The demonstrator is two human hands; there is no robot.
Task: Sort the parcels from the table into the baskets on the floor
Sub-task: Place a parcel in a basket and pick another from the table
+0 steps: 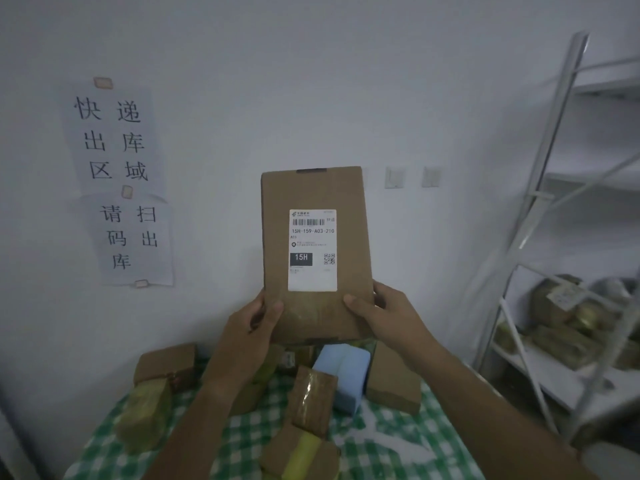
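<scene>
A cardboard parcel (pixel 313 251) is held upright at the frame's centre, grasped by the left hand (pixel 256 327) and right hand (pixel 384 315). Many parcels remain on the bench (pixel 242 434) below; the baskets are unseen, so progress seems early.

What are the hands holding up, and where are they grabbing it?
A flat cardboard parcel with a white label, held upright. The left hand grips its lower left edge and the right hand its lower right edge, thumbs on the front.

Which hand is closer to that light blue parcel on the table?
Right. The right hand grips the held box almost straight above the light blue parcel; the left hand is up and off to its left.
</scene>
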